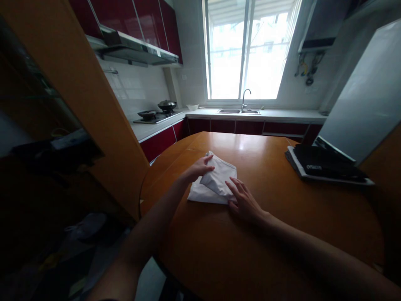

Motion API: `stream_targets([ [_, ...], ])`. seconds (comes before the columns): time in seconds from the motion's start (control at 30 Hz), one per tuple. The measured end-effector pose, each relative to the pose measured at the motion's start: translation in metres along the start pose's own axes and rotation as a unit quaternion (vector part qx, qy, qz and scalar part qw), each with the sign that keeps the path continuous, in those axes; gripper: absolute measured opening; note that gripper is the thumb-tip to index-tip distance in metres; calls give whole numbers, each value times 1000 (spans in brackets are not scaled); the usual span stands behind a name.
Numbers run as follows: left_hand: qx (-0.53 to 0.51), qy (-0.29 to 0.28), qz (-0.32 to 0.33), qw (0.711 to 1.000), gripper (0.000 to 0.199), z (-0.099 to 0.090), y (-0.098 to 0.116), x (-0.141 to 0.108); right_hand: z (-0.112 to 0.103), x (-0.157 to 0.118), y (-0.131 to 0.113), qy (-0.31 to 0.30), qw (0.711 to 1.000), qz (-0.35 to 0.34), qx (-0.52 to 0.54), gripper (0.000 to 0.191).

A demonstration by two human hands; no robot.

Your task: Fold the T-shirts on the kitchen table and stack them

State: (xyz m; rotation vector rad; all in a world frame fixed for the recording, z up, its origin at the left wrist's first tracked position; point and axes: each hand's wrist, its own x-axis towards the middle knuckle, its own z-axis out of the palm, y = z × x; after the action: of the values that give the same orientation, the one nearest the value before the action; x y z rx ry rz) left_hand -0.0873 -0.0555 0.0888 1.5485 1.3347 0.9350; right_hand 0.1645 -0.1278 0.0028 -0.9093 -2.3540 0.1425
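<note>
Nearest me, my right hand (246, 203) lies at the near right corner of the white cloth (219, 177), its fingers released and spread against the fabric. My left hand (199, 168) has its fingers closed on the cloth's far left corner, pinching the upper layer. The cloth is folded over itself on the wooden bench (282, 234), left of the middle and toward the far edge; my hands cover parts of two of its corners. Toward the bench's right edge I see a dark stack (328, 165) of flat items, well apart from the cloth, taking up that side. Pale lettering on its black top looks upside down to me, and I can't read it surely. Beyond the bench, a counter (200, 113) carries a hob (156, 119) with two pans (167, 104), and a sink (230, 111) with a tap (244, 98) under the window (244, 50).
</note>
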Motion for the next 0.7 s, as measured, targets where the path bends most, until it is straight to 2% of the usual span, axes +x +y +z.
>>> stream_targets([
  [0.1,16,-3,-4,1000,92,-20,-12,-12,10,5,-1,-22,1000,-11,-6,75],
  [0.2,27,8,-24,999,94,-29,-30,-25,16,7,0,-37,999,-20,-13,74],
  [0.37,53,9,-1,999,89,-30,-52,-34,15,4,1,-44,998,-41,-28,62],
  [0.5,68,6,23,997,88,-32,-58,-34,13,3,2,-40,996,-75,-37,47],
  [0.6,84,6,29,996,85,-34,-60,-34,13,4,4,-29,995,-89,-31,44],
  [0.7,121,15,44,992,82,-35,-65,-34,13,3,4,-45,993,-99,-35,42],
])
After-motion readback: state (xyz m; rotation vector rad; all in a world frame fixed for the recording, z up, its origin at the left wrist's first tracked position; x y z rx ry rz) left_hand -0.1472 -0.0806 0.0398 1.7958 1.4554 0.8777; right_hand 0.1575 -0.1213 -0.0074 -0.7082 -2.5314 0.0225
